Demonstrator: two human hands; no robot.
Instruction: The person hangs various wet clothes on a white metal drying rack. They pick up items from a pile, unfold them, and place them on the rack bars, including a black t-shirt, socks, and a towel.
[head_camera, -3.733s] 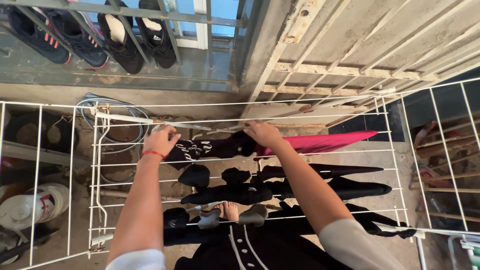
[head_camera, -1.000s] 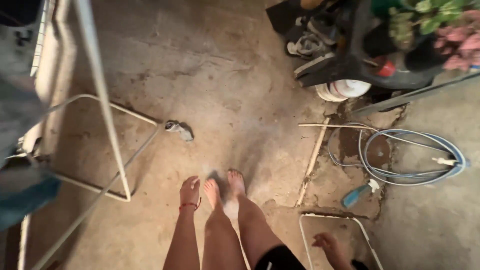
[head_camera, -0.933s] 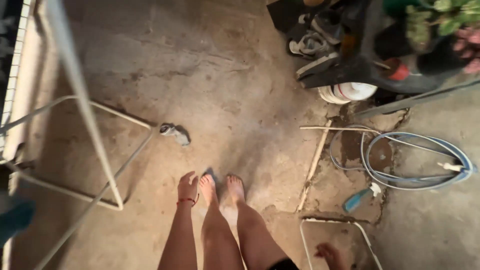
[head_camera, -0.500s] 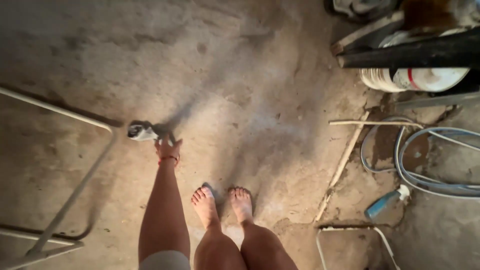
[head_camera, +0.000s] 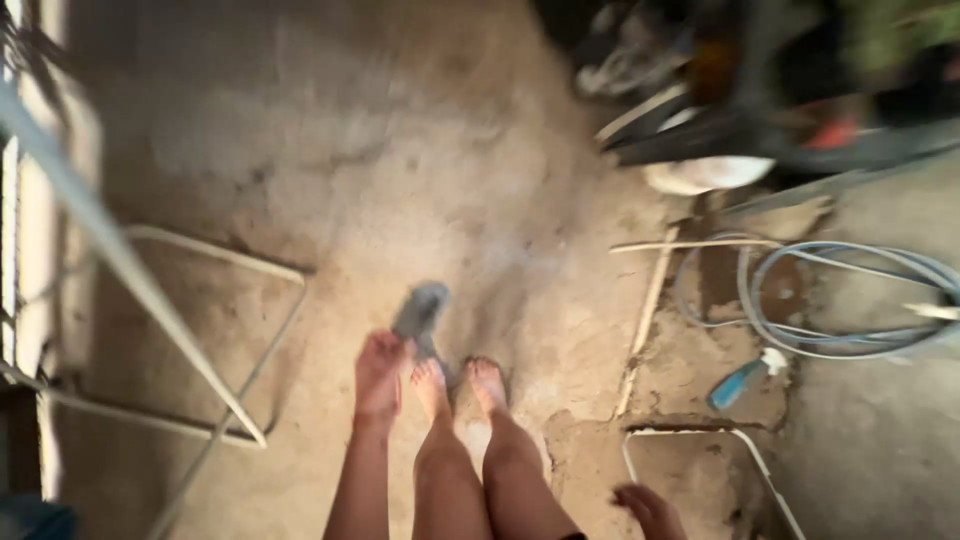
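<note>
Fingers of the left hand (head_camera: 379, 372) close around one end of a small grey sock (head_camera: 421, 313), which hangs limp and crumpled from the grip, its far end pointing away from the body. Motion blur softens the sock, so it reads only as a dull grey, soft, rumpled piece of cloth with a darker lower part; no pattern can be made out. It sits just left of the two bare feet (head_camera: 460, 385), above the concrete floor (head_camera: 400, 150), and whether it touches the floor cannot be told.

At the near right edge, the right hand (head_camera: 648, 508) is only partly in view, its fingers loosely curled with nothing seen in them; whether they are spread or closed cannot be told.

To the left stands the white tube frame of a drying rack (head_camera: 150, 300), its leg loop resting on the floor. Another white tube loop (head_camera: 700, 435) lies near the right hand. Farther right, a coiled pale blue hose (head_camera: 850, 300) lies on a damp, broken patch, with a blue spray bottle (head_camera: 740, 380) just near it and a thin wooden stick (head_camera: 645, 310) between the hose and the feet. A white bucket (head_camera: 705, 175) sits far right under dark clutter.
</note>
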